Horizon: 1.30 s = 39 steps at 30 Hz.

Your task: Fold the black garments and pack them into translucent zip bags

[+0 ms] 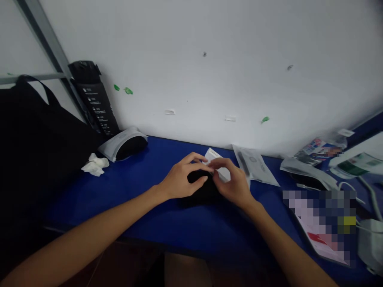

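Observation:
A black item [203,193] lies on the blue table [143,217], in front of me and under both hands. My left hand [185,175] rests over its left part, with thumb and fingers apart. My right hand [230,179] pinches at the item's upper edge, thumb against index finger; whatever is between those fingertips is too small to make out. The fingertips of both hands nearly meet. Just behind them is a white card or paper [221,169], partly covered by my right hand.
Translucent pouches lie at the left [125,143], behind my right hand [257,165] and at the right [311,173]. A crumpled tissue [95,164], a black bottle [97,101] and a black bag [38,147] are at left. Plastic bottles [323,147] and a phone [320,235] are at right.

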Available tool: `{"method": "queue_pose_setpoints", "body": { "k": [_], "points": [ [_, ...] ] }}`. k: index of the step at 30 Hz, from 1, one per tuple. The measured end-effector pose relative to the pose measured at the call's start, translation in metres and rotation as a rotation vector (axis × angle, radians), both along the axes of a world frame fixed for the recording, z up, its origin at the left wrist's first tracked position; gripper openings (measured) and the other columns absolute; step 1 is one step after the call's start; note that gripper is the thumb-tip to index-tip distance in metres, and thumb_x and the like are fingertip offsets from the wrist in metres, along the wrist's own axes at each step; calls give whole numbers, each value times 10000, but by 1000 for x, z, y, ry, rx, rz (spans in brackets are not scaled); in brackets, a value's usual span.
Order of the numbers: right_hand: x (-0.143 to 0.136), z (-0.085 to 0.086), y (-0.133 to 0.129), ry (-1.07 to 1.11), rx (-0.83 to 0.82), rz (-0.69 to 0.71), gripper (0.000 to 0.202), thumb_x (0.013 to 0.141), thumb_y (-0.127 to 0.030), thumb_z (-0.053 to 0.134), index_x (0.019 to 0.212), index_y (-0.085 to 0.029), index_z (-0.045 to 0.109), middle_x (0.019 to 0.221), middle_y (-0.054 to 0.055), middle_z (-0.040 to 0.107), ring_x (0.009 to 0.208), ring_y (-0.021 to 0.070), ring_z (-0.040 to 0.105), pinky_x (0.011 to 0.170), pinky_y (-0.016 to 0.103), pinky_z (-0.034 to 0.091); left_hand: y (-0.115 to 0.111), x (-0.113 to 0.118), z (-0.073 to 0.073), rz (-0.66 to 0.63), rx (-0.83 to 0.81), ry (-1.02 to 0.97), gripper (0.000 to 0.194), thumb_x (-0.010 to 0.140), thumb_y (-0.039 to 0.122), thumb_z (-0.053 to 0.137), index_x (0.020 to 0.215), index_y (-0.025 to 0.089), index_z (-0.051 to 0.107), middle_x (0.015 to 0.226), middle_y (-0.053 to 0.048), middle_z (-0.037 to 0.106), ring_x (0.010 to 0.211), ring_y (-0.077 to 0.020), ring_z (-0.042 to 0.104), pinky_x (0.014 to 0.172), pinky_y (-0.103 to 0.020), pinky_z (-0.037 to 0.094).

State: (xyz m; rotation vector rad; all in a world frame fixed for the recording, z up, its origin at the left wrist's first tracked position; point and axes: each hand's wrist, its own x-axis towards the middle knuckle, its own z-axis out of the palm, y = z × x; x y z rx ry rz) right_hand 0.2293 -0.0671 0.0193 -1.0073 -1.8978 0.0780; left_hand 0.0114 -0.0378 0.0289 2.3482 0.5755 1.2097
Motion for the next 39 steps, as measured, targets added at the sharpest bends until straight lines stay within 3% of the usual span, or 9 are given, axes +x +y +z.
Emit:
{"method": "queue_pose_setpoints", "body": {
  "k": [6, 13, 20, 22, 26, 30, 33, 36, 39],
  "points": [
    [-10, 5, -8, 39, 156, 53, 269, 959, -44, 598, 1091, -263, 680, 1016, 23, 768, 942, 202, 754, 859, 354, 616, 1, 3, -1, 169, 159, 27, 60, 938, 242, 726, 893, 237, 765, 1102, -15, 769, 1012, -205, 681, 926, -406, 511],
    [-12, 3, -9, 8, 196, 87, 241, 933, -27, 625, 931, -253, 707, 1088, 40, 761, 988, 206, 744, 845, 355, 622, 2, 5, -2, 243, 158, -159, 345, 896, 200, 729, 624, 200, 518, 810, 0, 770, 796, -161, 720, 790, -330, 526],
    [-1, -3, 3, -96, 76, -113, 293, 965, -100, 556, 1055, -282, 768, 1066, 51, 765, 981, 247, 719, 879, 463, 615, 4, 2, -3, 293, 80, -83, 257, 843, 79, 657, 698, 213, 492, 817, 11, 710, 808, -164, 652, 841, -334, 524],
    [-2, -1, 2, -110, 80, -133, 335, 972, -108, 543, 1166, -296, 741, 1193, 56, 751, 1084, 276, 695, 961, 531, 584, 5, 0, -1, 313, 91, -27, 186, 852, 37, 611, 796, 212, 582, 890, -4, 707, 885, -180, 640, 867, -339, 528],
    [-7, 2, -2, -160, 83, -119, 497, 971, -116, 543, 1426, -309, 594, 1512, 74, 579, 1330, 330, 566, 1096, 633, 482, 10, -6, 1, 280, 214, 47, 354, 930, 3, 531, 1064, 250, 746, 1135, -35, 695, 1011, -191, 622, 909, -353, 548],
    [-10, 4, -11, -210, 117, -134, 467, 954, -132, 584, 1364, -341, 662, 1579, 73, 484, 1372, 377, 504, 1100, 669, 440, 17, -13, 2, 350, 239, 139, 362, 954, 28, 529, 1112, 235, 780, 1277, -55, 672, 1081, -213, 624, 938, -381, 569],
    [-13, 9, -19, -300, 75, 7, 378, 918, -231, 689, 1279, -337, 717, 1430, 93, 585, 1252, 362, 583, 1053, 623, 483, 24, -17, 1, 454, 200, 231, 429, 929, 4, 516, 1225, 210, 749, 1241, -55, 702, 1073, -231, 618, 966, -401, 567],
    [-17, 15, -24, -490, -119, 209, 696, 839, -400, 789, 1491, -306, 563, 1465, 109, 567, 1278, 376, 558, 1054, 597, 507, 32, -21, -1, 527, 159, 259, 399, 927, 23, 535, 1212, 196, 753, 1165, -46, 734, 1029, -237, 622, 949, -396, 567],
    [-22, 16, -25, -577, -200, 207, 877, 813, -376, 797, 1599, -299, 417, 1510, 106, 546, 1299, 390, 519, 1074, 619, 500, 37, -23, -3, 582, 133, 262, 338, 948, 69, 555, 1188, 193, 758, 1103, -42, 746, 995, -237, 629, 922, -383, 560]
  ]
}}
